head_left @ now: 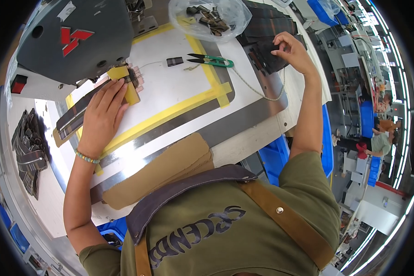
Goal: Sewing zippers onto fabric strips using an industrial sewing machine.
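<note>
At the sewing machine, my left hand lies with its fingers stretched out on a dark strip with a zipper, pressing near the needle area. The strip runs from under the hand toward the lower left. The fingertips touch a small plaid fabric piece beside a yellow guide. At the upper right, my right hand hovers at dark fabric pieces, thumb and forefinger curved with a gap between them. Nothing shows in its grasp. Green-handled thread snips lie between the hands, near a small plaid tab.
A clear plastic bag holds plaid pieces at the back. Yellow tape frames the white work surface. Brown card sheets lie at the near edge. Plaid zippered pieces are heaped at left. A cord trails from the snips.
</note>
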Demonstrator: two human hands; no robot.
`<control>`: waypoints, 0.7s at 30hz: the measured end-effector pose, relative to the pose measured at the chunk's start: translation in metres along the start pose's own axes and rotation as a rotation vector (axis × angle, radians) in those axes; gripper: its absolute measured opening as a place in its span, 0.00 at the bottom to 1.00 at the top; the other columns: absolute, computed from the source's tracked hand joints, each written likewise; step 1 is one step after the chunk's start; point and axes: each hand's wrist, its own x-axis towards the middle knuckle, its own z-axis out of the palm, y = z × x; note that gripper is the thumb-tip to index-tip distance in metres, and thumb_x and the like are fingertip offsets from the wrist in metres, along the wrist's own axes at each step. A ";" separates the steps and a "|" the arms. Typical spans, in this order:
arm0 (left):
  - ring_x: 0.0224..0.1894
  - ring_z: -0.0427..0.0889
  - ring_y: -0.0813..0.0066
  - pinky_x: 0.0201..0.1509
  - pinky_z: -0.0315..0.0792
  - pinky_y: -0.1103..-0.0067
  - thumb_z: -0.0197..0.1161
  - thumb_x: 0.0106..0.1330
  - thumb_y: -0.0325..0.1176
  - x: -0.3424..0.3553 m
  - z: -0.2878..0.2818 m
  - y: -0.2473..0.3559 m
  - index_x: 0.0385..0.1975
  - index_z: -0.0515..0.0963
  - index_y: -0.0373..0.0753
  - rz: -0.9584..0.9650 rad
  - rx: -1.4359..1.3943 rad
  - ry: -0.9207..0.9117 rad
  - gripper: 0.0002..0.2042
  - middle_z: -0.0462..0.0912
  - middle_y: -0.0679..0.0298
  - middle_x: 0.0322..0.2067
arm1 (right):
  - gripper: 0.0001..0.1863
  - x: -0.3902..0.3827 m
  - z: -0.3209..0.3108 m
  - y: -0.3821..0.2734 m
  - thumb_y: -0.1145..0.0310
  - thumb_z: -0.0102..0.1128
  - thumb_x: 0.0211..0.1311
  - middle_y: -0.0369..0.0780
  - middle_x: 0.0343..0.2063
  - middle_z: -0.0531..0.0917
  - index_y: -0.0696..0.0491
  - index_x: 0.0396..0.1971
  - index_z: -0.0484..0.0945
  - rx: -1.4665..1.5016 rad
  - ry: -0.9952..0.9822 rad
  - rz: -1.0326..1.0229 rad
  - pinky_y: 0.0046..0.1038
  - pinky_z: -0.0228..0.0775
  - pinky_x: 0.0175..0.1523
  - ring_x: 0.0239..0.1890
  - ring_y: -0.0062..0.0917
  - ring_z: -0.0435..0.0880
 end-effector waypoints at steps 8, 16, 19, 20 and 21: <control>0.67 0.81 0.54 0.71 0.77 0.64 0.73 0.67 0.29 0.000 0.004 -0.002 0.63 0.81 0.33 0.000 0.025 0.032 0.24 0.83 0.56 0.64 | 0.07 0.014 0.003 0.008 0.72 0.78 0.60 0.29 0.36 0.80 0.54 0.33 0.86 -0.016 0.082 -0.192 0.22 0.65 0.41 0.34 0.14 0.73; 0.64 0.80 0.55 0.70 0.76 0.64 0.74 0.67 0.34 0.003 0.004 -0.001 0.63 0.82 0.34 -0.027 -0.027 0.063 0.25 0.83 0.56 0.59 | 0.13 0.013 -0.034 -0.056 0.72 0.76 0.65 0.33 0.37 0.84 0.57 0.48 0.91 -0.058 0.235 -0.233 0.25 0.70 0.53 0.43 0.21 0.81; 0.64 0.79 0.54 0.69 0.76 0.63 0.74 0.67 0.33 0.003 0.005 -0.002 0.63 0.82 0.34 -0.036 -0.067 0.071 0.24 0.82 0.56 0.59 | 0.10 0.019 -0.020 -0.134 0.71 0.73 0.66 0.36 0.37 0.84 0.58 0.44 0.90 0.034 0.016 -0.402 0.29 0.72 0.54 0.43 0.26 0.82; 0.65 0.79 0.54 0.70 0.76 0.63 0.74 0.67 0.32 0.003 0.005 -0.002 0.63 0.82 0.34 -0.047 -0.079 0.070 0.24 0.81 0.56 0.60 | 0.08 0.022 -0.004 -0.162 0.71 0.72 0.67 0.38 0.36 0.83 0.59 0.42 0.89 0.044 -0.180 -0.504 0.30 0.72 0.54 0.43 0.28 0.82; 0.65 0.78 0.54 0.70 0.76 0.62 0.74 0.67 0.32 0.003 0.005 -0.002 0.62 0.82 0.34 -0.056 -0.093 0.069 0.24 0.81 0.55 0.60 | 0.07 0.028 0.018 -0.178 0.72 0.70 0.68 0.39 0.36 0.83 0.59 0.41 0.87 0.060 -0.345 -0.563 0.32 0.73 0.54 0.43 0.31 0.82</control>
